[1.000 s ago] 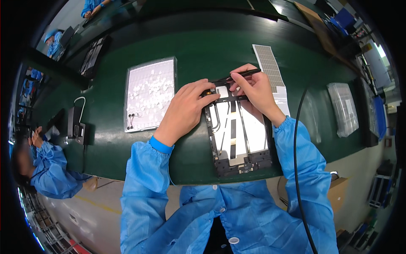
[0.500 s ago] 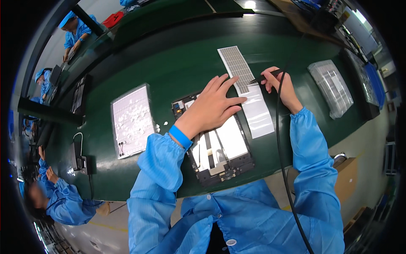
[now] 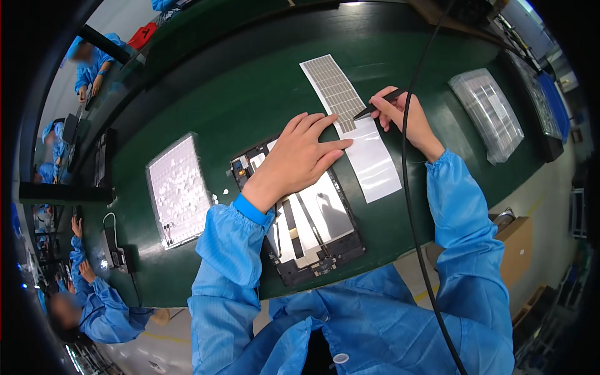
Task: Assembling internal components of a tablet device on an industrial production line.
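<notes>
My left hand (image 3: 292, 157) lies with its fingers spread, the fingertips resting on the left edge of a white label sheet (image 3: 372, 159). Rows of small grey-beige stickers (image 3: 330, 83) fill the sheet's far part; its near part is bare and glossy. In my right hand (image 3: 403, 119) is a pair of black tweezers (image 3: 380, 105), their tips at the near rows of stickers. Below my left hand lies an opened tablet-like device (image 3: 334, 219) with a silvery inside, dark frame and circuit parts. My palm and wrist hide part of it.
A clear tray with white bits (image 3: 180, 190) stands left, loose scraps beside it. A plastic-wrapped stack (image 3: 486, 114) sits right. A black cable (image 3: 406, 162) hangs across the view beside my right hand. Co-workers in blue (image 3: 103, 306) are at the left.
The whole view has shifted a little, with the bench things appearing further left. My right hand still grips the tweezers, their tips staying at the sticker rows. My left hand keeps touching the sheet.
</notes>
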Demonstrator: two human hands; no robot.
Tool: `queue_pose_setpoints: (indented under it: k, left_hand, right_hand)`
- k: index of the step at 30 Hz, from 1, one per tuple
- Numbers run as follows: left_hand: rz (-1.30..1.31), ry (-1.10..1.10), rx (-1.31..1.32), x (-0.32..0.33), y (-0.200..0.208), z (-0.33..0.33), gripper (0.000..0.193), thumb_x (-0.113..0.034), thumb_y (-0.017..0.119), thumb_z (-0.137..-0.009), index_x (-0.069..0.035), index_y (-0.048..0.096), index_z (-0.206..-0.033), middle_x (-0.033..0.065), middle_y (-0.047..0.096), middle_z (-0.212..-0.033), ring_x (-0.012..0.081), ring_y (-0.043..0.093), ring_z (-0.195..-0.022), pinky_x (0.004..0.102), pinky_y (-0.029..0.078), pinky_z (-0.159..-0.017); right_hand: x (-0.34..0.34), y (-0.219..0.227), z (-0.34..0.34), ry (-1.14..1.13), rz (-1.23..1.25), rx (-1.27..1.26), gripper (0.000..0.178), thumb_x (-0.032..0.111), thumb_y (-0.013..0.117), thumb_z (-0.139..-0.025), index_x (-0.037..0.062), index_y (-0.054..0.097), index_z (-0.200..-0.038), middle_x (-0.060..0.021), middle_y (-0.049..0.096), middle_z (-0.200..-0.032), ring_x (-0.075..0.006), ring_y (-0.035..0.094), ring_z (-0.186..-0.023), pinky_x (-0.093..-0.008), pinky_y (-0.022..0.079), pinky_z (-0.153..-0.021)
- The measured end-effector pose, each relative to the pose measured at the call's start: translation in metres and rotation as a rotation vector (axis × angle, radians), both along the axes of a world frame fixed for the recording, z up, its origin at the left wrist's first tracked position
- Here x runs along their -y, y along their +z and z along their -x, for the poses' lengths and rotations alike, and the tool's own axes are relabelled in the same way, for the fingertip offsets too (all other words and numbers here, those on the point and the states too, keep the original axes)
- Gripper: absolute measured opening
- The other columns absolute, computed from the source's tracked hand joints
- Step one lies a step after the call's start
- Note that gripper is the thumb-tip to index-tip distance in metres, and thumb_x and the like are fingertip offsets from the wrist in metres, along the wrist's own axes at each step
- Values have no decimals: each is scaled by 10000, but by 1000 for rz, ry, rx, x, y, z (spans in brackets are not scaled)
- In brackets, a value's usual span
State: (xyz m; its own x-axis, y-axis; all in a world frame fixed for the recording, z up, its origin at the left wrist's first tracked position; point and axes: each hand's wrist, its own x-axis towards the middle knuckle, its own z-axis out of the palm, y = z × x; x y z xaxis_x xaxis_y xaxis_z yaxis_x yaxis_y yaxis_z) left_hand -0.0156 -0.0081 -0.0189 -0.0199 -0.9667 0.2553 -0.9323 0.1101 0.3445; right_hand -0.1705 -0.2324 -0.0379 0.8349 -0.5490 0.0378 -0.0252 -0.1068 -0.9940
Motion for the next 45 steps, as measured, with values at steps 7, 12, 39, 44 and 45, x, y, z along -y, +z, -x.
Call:
queue_pose_setpoints:
  k: [7,12,39,44,45]
  left_hand:
    - [-2,12,-15,-1,-1,-1,318,-299,479,-1043,-250,712,-1254,153,491,-1476,383,422,-1363,498,262,-1193]
    - [73,21,101,-7,-7,2,333,-347,464,-1049,-263,710,-1258,174,460,-1501,403,310,-1449,536,186,-1217]
    - [370,337,-122,-80,-3,-5,194,-23,597,-890,-36,622,-1082,119,628,-1118,333,592,-1103,437,457,-969]
    - [320,345,-156,-77,-1,-1,194,-37,597,-905,-47,662,-1087,111,646,-1160,316,600,-1119,419,460,-977]
    - [314,337,-125,-75,0,0,205,-45,602,-903,-52,673,-1096,109,644,-1166,312,602,-1107,418,461,-972]
  right_hand:
    - [-1,4,0,42,62,-66,187,175,622,-1004,-10,645,-1018,-73,678,-793,-87,598,-618,-222,474,-569]
    - [5,-11,-2,-66,-102,138,216,217,641,-998,4,628,-1034,-58,666,-797,-110,617,-654,-247,505,-631]
    - [-83,-6,-68,143,-48,67,235,251,666,-982,16,671,-970,-18,658,-732,-47,576,-564,-178,413,-475]
    - [-79,-7,-65,143,-32,66,234,250,662,-983,17,671,-971,-17,659,-730,-48,577,-566,-180,415,-479]
    - [-76,-8,-64,150,-27,72,228,248,663,-982,20,670,-972,-17,659,-736,-47,578,-573,-181,418,-485]
